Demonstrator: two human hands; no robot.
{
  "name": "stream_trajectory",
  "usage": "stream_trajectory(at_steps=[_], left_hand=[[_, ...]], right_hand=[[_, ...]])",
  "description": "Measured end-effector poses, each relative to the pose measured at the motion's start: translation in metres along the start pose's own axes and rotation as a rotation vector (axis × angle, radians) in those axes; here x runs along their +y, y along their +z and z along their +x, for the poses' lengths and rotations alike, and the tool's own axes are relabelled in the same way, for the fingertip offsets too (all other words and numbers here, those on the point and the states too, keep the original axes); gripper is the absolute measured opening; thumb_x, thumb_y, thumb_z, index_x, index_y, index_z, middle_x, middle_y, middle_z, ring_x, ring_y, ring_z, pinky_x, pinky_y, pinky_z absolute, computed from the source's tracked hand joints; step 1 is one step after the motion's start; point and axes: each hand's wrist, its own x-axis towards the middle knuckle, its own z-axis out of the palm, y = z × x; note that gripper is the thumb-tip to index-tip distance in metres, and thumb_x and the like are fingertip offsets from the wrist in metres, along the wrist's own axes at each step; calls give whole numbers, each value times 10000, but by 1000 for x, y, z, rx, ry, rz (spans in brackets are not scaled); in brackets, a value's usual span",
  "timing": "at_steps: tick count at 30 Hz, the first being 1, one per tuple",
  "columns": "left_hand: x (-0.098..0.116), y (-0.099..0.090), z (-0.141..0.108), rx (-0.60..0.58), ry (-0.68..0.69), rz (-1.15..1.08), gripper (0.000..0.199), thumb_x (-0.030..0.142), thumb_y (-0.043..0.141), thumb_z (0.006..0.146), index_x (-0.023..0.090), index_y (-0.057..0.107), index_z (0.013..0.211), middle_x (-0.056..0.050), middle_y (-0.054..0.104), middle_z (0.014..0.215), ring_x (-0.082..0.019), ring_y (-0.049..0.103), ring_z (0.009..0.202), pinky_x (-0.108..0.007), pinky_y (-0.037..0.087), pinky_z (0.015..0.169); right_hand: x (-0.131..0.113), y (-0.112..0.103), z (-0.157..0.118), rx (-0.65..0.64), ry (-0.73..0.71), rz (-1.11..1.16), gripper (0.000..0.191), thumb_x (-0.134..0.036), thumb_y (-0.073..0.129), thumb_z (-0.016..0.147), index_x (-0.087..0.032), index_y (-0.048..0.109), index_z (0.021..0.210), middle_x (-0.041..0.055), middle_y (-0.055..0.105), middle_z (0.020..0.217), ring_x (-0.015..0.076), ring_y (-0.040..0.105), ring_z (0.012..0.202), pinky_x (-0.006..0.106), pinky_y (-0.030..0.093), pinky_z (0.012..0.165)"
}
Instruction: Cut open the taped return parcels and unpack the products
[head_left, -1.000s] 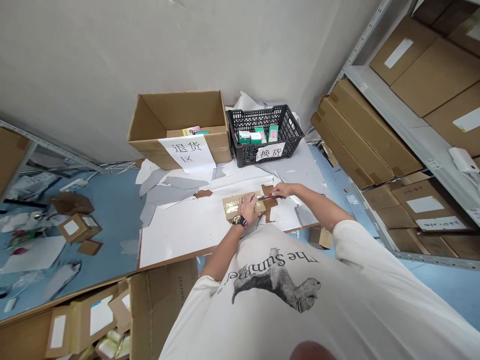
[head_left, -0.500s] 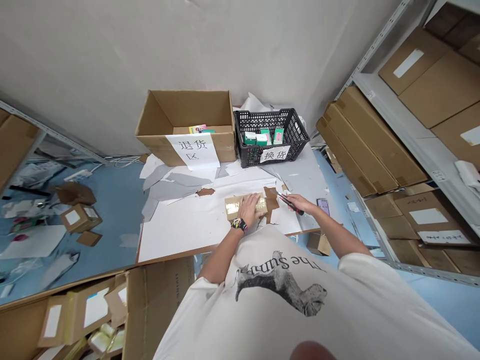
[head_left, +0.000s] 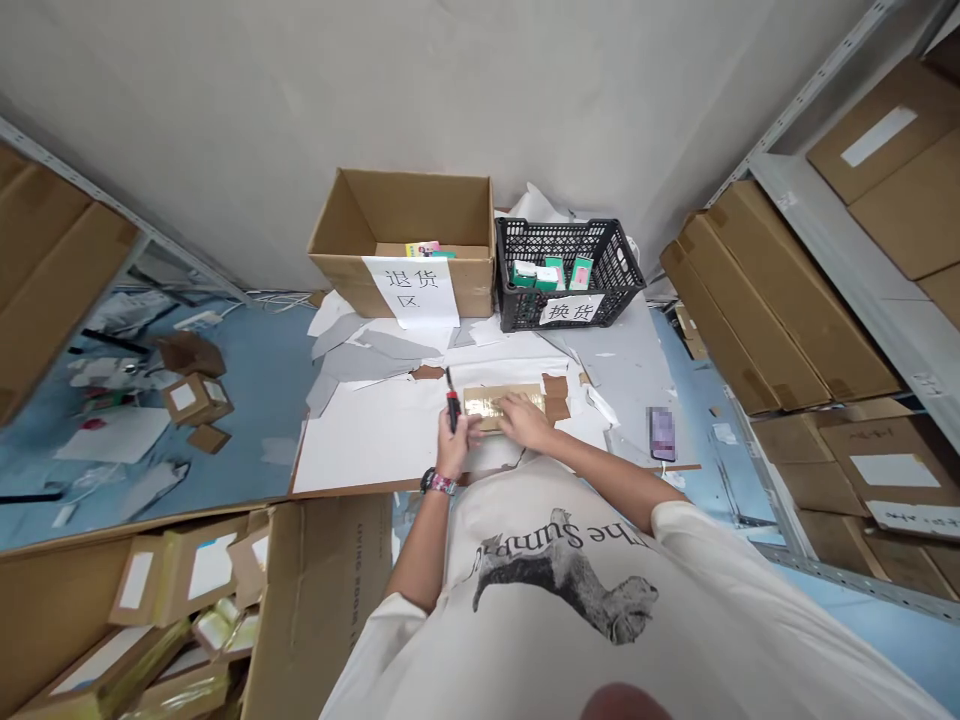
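A small cardboard box (head_left: 491,400) with shiny tape lies on the white-covered table (head_left: 367,440), close to its front edge. At the box's left end, my left hand (head_left: 456,445) is wrapped round a red and black cutter (head_left: 453,405), whose blade points away from me. My right hand (head_left: 526,422) rests on top of the box, its fingers bent over the tape; whether they grip it is hard to tell.
Behind stand a large open carton (head_left: 405,215) and a black crate (head_left: 570,235) holding small green-white boxes. A phone (head_left: 662,434) lies at the right. Shelves with cartons (head_left: 780,290) flank the right; a big carton of parcels (head_left: 285,600) is front left.
The cutter has passed from my right hand to my left hand. My left hand has left the box top for its left end, and my right hand now lies on the box. The view has shifted.
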Motion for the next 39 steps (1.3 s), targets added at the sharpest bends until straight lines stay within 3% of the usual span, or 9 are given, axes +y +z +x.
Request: stream_trajectory(at_steps=[4,8,14,20,25,30,33,35,39], left_hand=[[-3,-77,-11,91,-13,152,849,894,676,920,166,689,1358,-110,820,1034,-146,706,631,-244,541,540],[-6,-116,-18,58,-52,248,868,930,731,825,155,772,1215,-43,761,839,-141,645,564,-260,517,535],[-3,-116,0,-112,-60,365,725,869,681,875,184,774,1092,-33,746,801,-151,613,567,-278,499,557],[7,-107,28,-346,-136,497,636,821,687,861,194,759,944,1,639,673,-151,538,539,-285,420,552],[18,-112,36,-503,-252,518,683,853,728,830,198,772,1014,30,560,621,-144,468,499,-285,372,516],[27,-109,35,-681,-365,532,687,849,827,773,206,778,1012,35,539,581,-139,432,465,-283,329,489],[21,-115,24,-676,-390,424,723,860,816,790,192,786,1063,36,550,600,-128,439,467,-271,327,492],[10,-127,11,-605,-412,331,775,892,778,806,178,794,1110,37,556,610,-120,439,458,-262,328,490],[-18,-154,-20,-269,-364,127,929,973,584,891,154,793,1274,38,557,616,-122,454,454,-258,353,497]], right_hand=[[-15,12,26,-177,40,-337,659,-305,894,964,-171,629,1553,218,668,1543,374,593,1454,525,480,1225],[-18,19,35,-204,84,-405,531,-304,885,980,-158,688,1452,217,715,1430,372,634,1383,525,468,1218],[-10,10,30,-154,-34,-385,416,-369,861,1012,-172,767,1366,209,602,1623,372,555,1492,474,522,1200],[-18,14,28,-171,35,-376,349,-222,796,1031,-107,751,1357,230,737,1467,352,694,1350,407,526,1179],[-21,12,26,-182,43,-378,397,-239,793,1035,-91,727,1397,247,690,1573,367,674,1405,418,506,1206],[-21,8,25,-193,25,-366,298,-277,778,1058,-163,759,1332,196,663,1632,354,648,1422,429,511,1190],[-15,3,26,-166,-10,-339,259,-304,690,1121,-180,751,1340,195,710,1557,338,651,1391,441,482,1201],[-5,0,25,-139,-32,-316,304,-283,595,1163,-193,720,1425,178,742,1500,313,660,1361,433,464,1208],[22,4,20,-37,-2,-344,574,-296,585,1147,-235,531,1716,169,545,1761,351,488,1594,514,324,1347]])
